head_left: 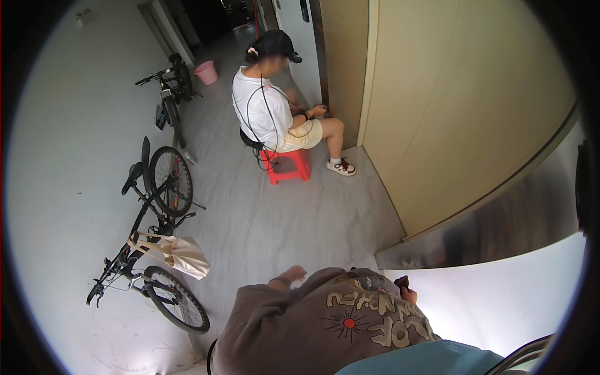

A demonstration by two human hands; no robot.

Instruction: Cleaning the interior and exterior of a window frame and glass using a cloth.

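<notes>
At the bottom of the view is my body in a grey-brown T-shirt (pixel 290 328) with large lettering and a red sun print. My left hand (pixel 294 273) is past the shirt's left side, above the grey floor. It is blurred, and nothing shows in it. On the right, my right hand (pixel 409 296) comes out from behind the shirt, mostly hidden by it. It appears to hold a small dark brown thing (pixel 402 281), too little of which shows to name. A light blue cloth (pixel 422 360) covers part of the shirt's lower right.
A person (pixel 265 108) with a black cap and cables sits on a red plastic stool (pixel 288 165), facing a metal door frame (pixel 344 70). Along the left wall stand a bicycle (pixel 171 183) with a cream tote bag (pixel 187 255), another bicycle (pixel 171 101) and a pink bucket (pixel 206 72).
</notes>
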